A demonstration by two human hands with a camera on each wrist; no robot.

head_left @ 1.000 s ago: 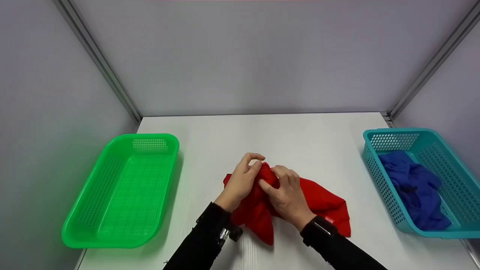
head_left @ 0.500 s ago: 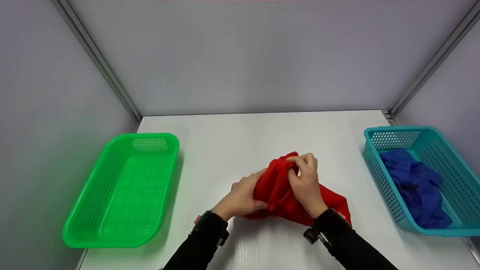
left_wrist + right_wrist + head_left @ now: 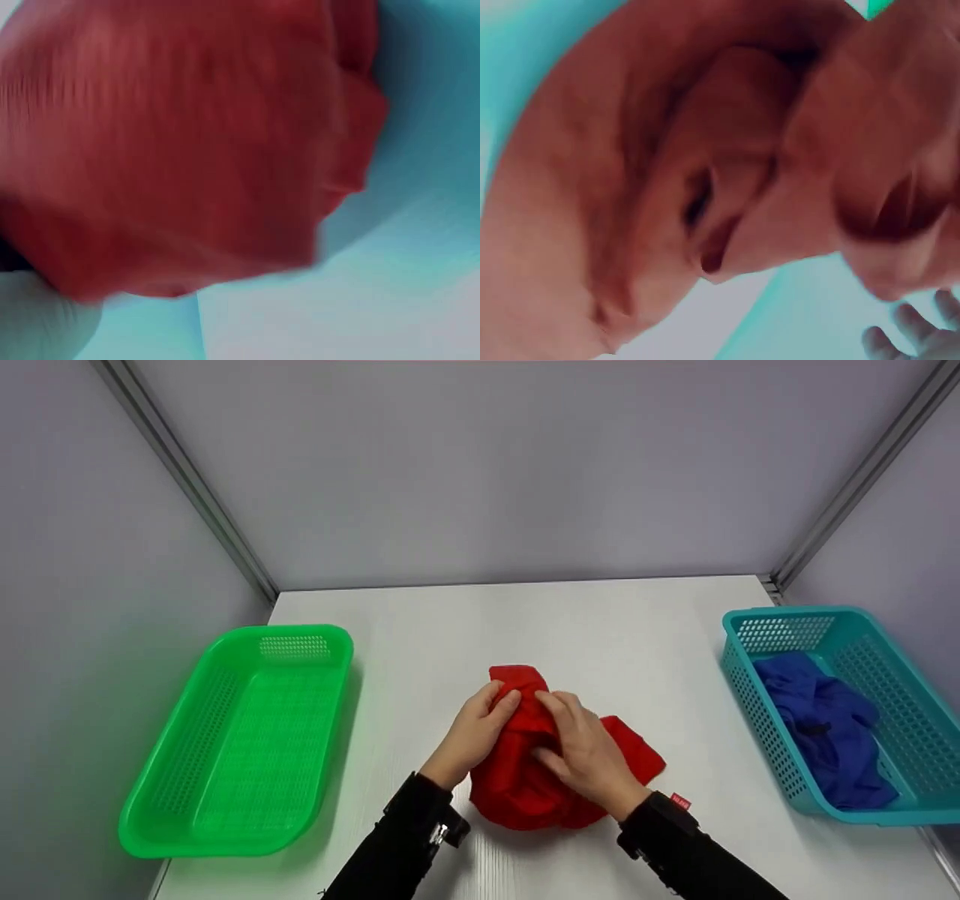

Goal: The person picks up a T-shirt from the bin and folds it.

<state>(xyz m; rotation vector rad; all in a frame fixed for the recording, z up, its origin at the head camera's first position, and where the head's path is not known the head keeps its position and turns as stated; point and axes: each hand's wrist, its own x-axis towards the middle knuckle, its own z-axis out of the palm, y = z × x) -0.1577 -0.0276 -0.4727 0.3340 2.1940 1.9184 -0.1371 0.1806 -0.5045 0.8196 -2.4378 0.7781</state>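
Red crumpled fabric [image 3: 506, 784] bunches between the hands — left hand [image 3: 472, 729] pinching it, right hand [image 3: 589, 750] grasping beside — apparently to steady loose folds.

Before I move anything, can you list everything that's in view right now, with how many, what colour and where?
red cloth: looks like one, red, bunched mid-table between the hands
green basket: one, bright green, left side
teal basket: one, teal, right side
blue cloth: looks like one, blue, crumpled in the teal basket
table: one, white, under the baskets
wall panels: three, pale grey, back, left and right
metal corner strips: two, grey, where the panels meet
small red tag: one, red, by the right cuff
black sleeves: two, black, one per arm
left hand: one, bare, gripping the red cloth
right hand: one, bare, gripping the red cloth
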